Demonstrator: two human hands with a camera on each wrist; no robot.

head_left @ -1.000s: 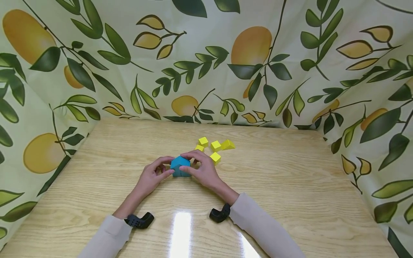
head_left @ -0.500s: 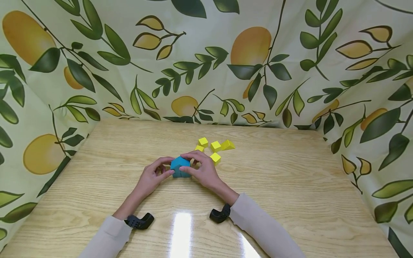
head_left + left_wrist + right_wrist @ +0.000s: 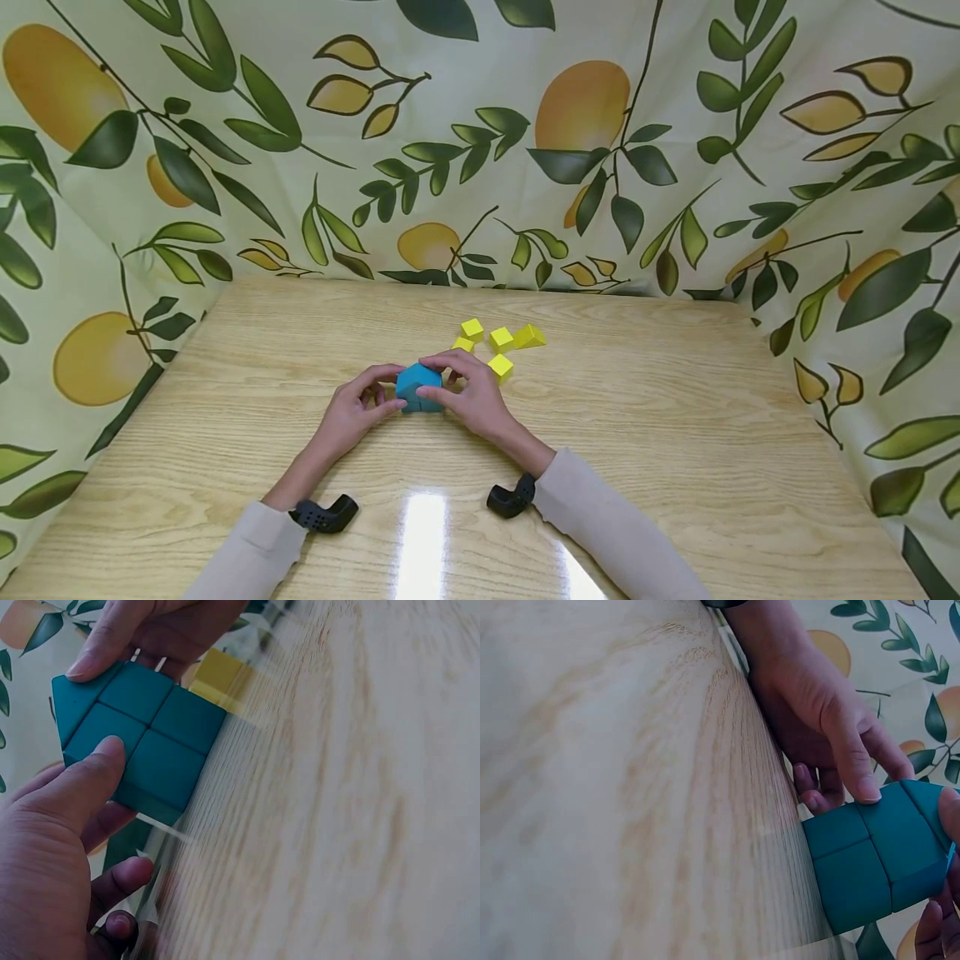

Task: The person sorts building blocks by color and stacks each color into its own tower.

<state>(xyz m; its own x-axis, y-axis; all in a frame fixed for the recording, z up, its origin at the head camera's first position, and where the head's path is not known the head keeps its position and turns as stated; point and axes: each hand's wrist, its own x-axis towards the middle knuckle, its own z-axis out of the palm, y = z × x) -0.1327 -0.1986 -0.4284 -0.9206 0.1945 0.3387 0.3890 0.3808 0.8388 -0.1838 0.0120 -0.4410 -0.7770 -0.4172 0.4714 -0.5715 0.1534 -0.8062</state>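
Note:
Several blue cube blocks point(image 3: 169, 750) are stacked in two rows on the wooden table, with a blue triangular block point(image 3: 417, 374) lying across the top like a roof. My left hand point(image 3: 358, 403) holds the stack at its left side. In the left wrist view its thumb point(image 3: 105, 761) presses the front face of an upper cube, and its other fingers are partly hidden behind the blocks. My right hand point(image 3: 476, 398) pinches the triangular block from the right, thumb in front and index finger over the back. The right wrist view cuts off most of this hand.
Just behind the right hand lie several yellow cubes point(image 3: 501, 339) and a yellow triangular block point(image 3: 530, 337). A cloth point(image 3: 480, 200) printed with fruit and leaves hangs around the table point(image 3: 660, 417). Black wrist devices point(image 3: 327, 512) sit at both sleeves.
My left thumb has slid slightly down the front of the blue stack. The right hand, the blue blocks and the yellow blocks stay in place.

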